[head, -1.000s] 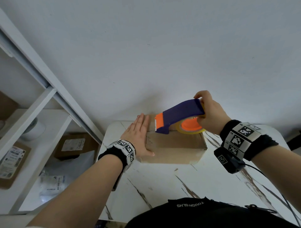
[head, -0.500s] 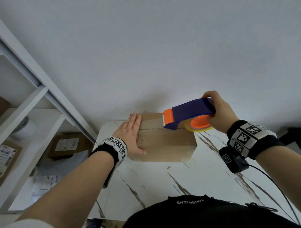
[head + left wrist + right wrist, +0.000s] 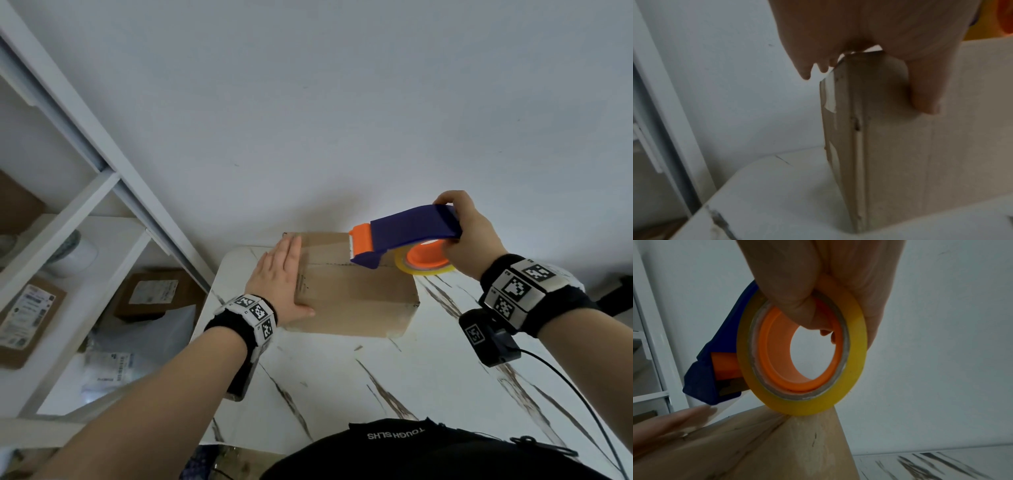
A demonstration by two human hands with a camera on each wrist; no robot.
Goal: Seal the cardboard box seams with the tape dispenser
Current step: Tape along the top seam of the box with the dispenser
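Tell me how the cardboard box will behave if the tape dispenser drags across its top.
The cardboard box looks small, probably light, so it would likely slide on the smooth marble-look table unless braced. The left hand lies flat against its left end, which should stop that. Its top flaps may give slightly under pressure.

The left hand point(image 3: 281, 279) lies flat with straight fingers together, palm pressed on the left end of the cardboard box point(image 3: 356, 301), thumb down its near side. The right hand point(image 3: 469, 236) is raised, fingers curled round the tape dispenser point(image 3: 407, 236). Both forearms reach forward, each wrist wearing a black band with printed markers.
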